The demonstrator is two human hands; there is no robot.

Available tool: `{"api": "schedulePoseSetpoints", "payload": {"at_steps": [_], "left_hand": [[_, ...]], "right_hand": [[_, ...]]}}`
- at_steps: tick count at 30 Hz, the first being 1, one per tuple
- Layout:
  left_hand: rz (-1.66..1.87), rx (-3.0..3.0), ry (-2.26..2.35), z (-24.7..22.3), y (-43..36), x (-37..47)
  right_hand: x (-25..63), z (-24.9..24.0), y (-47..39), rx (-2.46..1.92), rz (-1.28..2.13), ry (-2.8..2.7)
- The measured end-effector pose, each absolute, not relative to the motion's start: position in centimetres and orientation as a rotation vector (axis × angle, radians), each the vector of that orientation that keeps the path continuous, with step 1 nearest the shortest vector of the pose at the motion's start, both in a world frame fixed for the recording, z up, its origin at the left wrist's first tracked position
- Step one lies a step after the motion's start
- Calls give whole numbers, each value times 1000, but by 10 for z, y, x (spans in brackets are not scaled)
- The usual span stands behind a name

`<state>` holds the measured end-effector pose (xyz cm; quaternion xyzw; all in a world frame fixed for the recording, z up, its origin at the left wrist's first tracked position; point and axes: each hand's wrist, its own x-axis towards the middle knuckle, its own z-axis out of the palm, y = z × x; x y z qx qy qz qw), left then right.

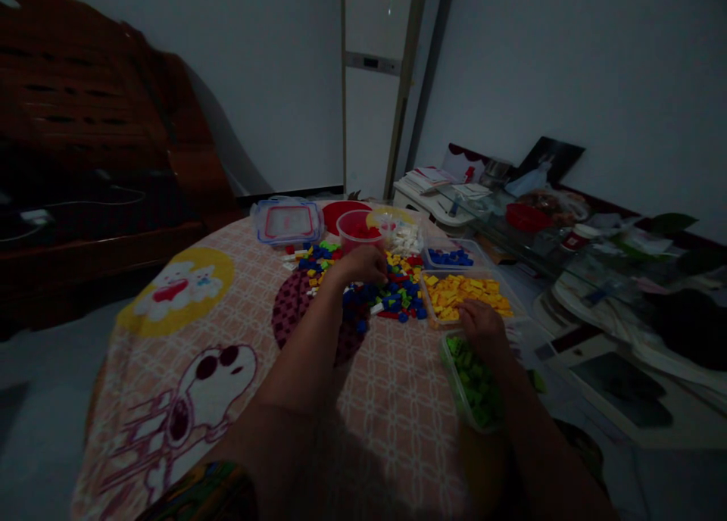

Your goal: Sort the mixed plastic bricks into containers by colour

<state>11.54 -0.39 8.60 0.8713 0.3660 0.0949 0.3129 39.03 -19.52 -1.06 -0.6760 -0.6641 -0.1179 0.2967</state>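
Observation:
My left hand [363, 266] reaches over a mixed pile of small toy building bricks [406, 297] in blue, yellow, green, red and white. Its fingers are curled downward and closed; whatever they grip is hidden. My right hand [482, 326] is at the near edge of a clear plastic box of yellow bricks [474, 290]. The fingers are drawn together there, and I cannot make out what is in them. Below the right wrist stands a clear box of green bricks [474, 385], partly covered by the forearm.
Beyond the pile stand a round clear tub [362, 233] with red bricks, white bricks [406, 239] and a box of blue bricks [450, 257]. Lids [287, 222] lie at the far left beside a red dish [341, 214]. A cluttered glass-topped stand [511, 241] is to the right.

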Motion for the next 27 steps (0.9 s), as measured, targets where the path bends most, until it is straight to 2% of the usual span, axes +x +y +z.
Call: {"api": "schedulePoseSetpoints", "payload": {"at_steps": [4,10,17,27], "left_hand": [[-183,2634,1038,96,-33,128],[-333,2725,1209,80,-62,153],[-216,2651,999,80,-38,133],[210,2102,694,65,5,98]], "right_hand": [[392,-10,-194,-1805,-269,-1780],[386,-1,-195,-1842,-229,-1809],[385,-4,-197,-1857,-248,-1759],[385,-3,-198,-1867,-243,-1802]]}}
